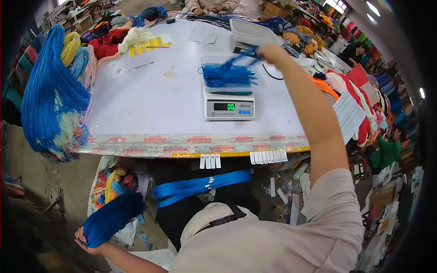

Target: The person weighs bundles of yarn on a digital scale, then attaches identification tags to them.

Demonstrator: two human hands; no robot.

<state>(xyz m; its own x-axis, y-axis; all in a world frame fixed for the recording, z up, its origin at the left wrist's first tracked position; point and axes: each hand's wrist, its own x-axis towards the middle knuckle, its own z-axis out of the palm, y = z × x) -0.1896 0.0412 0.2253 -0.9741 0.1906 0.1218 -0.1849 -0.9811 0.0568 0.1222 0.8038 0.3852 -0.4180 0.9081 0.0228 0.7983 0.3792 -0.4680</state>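
Right hand [271,53] is up in the upper middle of the frame, fingers pinched together on a few strands of loose blue yarn [227,74], and that tangle is lying in the clear plastic tray [205,61] on top of the small white electronic scale [229,102]. The scale's green display [231,107] is lit, though the digits are too small to call. The strands run from the pinch down to the heap in the tray.

Down in the lower left corner, the left hand [91,243] is closed around the end of a thick blue yarn bundle [114,216], held low beside the body, well below the table edge. Just above it sits an open white bag of mixed coloured yarn scraps [114,179].

Across the lap, centre frame, lies a long blue yarn hank with white tags [202,185]. Small white labels [268,156] hang along the front edge of the white table [150,100]. At far left, a big blue and cream yarn skein [50,95] drapes over the table's side.
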